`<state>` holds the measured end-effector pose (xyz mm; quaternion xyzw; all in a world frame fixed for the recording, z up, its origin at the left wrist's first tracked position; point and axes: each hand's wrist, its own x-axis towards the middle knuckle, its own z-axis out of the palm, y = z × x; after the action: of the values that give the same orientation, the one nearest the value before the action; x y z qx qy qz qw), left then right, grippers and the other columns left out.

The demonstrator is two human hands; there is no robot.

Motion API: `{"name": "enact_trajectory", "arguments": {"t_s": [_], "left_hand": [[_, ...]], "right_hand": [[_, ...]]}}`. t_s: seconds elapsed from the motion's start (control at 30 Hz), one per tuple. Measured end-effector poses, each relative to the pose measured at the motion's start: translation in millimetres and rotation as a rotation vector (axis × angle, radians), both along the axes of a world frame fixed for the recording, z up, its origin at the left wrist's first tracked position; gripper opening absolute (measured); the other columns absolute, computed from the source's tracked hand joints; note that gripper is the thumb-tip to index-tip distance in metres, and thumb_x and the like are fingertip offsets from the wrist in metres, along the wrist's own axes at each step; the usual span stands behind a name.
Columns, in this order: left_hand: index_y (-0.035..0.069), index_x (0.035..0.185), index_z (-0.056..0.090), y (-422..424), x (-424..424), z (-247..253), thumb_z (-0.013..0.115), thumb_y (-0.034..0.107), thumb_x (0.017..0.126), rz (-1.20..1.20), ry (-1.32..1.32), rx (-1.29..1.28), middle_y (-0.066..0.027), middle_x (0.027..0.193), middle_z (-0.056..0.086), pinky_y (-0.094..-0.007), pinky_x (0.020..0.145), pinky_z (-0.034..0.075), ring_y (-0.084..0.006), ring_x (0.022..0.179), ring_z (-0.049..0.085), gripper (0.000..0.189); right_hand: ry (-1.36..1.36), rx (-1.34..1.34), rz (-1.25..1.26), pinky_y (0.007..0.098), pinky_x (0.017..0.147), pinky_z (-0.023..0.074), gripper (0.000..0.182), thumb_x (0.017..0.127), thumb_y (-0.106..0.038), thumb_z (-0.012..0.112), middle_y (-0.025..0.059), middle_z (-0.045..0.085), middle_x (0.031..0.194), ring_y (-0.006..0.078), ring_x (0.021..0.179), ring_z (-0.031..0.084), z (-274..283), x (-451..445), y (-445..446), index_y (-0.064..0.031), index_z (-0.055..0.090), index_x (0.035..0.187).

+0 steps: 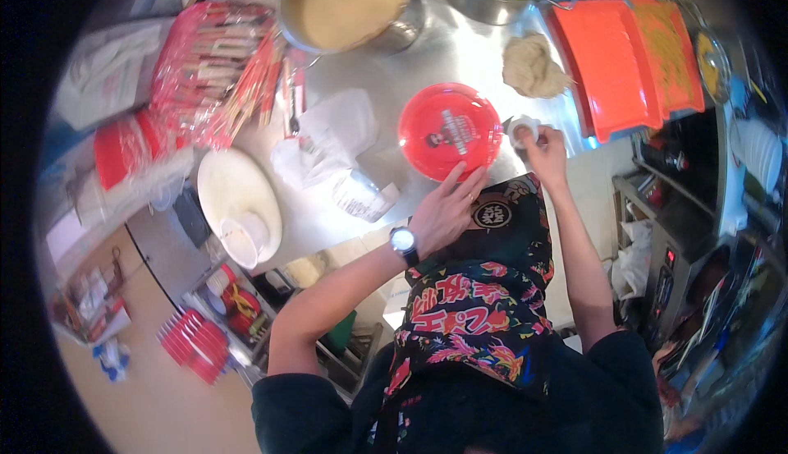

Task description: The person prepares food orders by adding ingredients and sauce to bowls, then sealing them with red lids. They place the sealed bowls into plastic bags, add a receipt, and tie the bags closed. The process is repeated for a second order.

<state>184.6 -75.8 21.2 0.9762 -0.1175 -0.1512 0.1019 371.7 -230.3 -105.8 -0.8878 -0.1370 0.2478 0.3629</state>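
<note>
On the steel worktop [431, 60] lies a round red lid or shallow dish [452, 131] with a printed design. My left hand [444, 211], with a watch at the wrist, rests its fingertips on the near rim of that red piece. Just right of it, my right hand [546, 152] grips a small white roll or cup [523, 131] between thumb and fingers; which of the two cannot be told. A beige, crumpled cloth or lump [534, 66] sits beyond the right hand. White paper or plastic sheets [332, 140], with a printed slip [360, 195], lie left of the red piece.
Two big metal pots [394, 29] [492, 7] stand at the back. Orange trays [606, 66] are at the right, wrapped chopsticks [209, 72] at the left. An oval dish [237, 189] with a white cup [241, 238] sits near the left edge. Shelving [652, 198] is at the right.
</note>
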Motion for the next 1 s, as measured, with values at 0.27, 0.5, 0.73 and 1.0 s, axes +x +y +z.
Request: {"name": "enact_trajectory", "arguments": {"t_s": [0.27, 0.5, 0.73, 1.0], "left_hand": [[0.004, 0.093, 0.062, 135, -116, -17, 0.058, 0.010, 0.082, 1.144, -0.306, -0.100, -0.0165, 0.095, 0.062, -0.0427, 0.076, 0.048, -0.0356, 0.089, 0.058, 0.013], [0.011, 0.097, 0.064, 204, -188, -153, 0.062, 0.021, 0.074, 0.811, -0.079, 0.061, -0.0139, 0.113, 0.060, -0.0469, 0.086, 0.043, -0.0334, 0.109, 0.053, 0.025], [0.014, 0.134, 0.045, 187, -178, -113, 0.075, 0.054, 0.062, 0.898, 0.126, 0.174, -0.0242, 0.146, 0.029, -0.0541, 0.095, 0.039, -0.0444, 0.131, 0.032, 0.088], [0.001, 0.106, 0.062, 178, -182, -119, 0.062, 0.022, 0.083, 0.954, -0.217, -0.010, -0.0265, 0.129, 0.049, -0.0467, 0.094, 0.043, -0.0376, 0.121, 0.047, 0.031]], "right_hand": [[-0.425, 0.344, 0.231, 0.0455, 0.092, 0.0415, 0.028, 0.078, -0.014, 0.065, 0.0201, 0.061, 0.102, 0.0370, 0.104, 0.053, 108, -37, 94, 0.0000, 0.061, 0.102], [-0.223, 0.125, 1.348, 0.0410, 0.087, 0.0474, 0.023, 0.071, 0.002, 0.059, 0.0151, 0.064, 0.098, 0.0317, 0.102, 0.058, 57, -200, 289, -0.0038, 0.064, 0.093], [-0.392, -0.380, 1.135, 0.0390, 0.090, 0.0499, 0.059, 0.065, -0.020, 0.079, 0.0192, 0.058, 0.116, 0.0315, 0.110, 0.057, 8, -161, 278, 0.0038, 0.055, 0.113], [0.774, 0.499, 0.511, 0.0304, 0.080, 0.0523, 0.025, 0.093, -0.017, 0.058, 0.0120, 0.067, 0.099, 0.0185, 0.090, 0.065, 141, -107, 216, 0.0055, 0.061, 0.105]]}}
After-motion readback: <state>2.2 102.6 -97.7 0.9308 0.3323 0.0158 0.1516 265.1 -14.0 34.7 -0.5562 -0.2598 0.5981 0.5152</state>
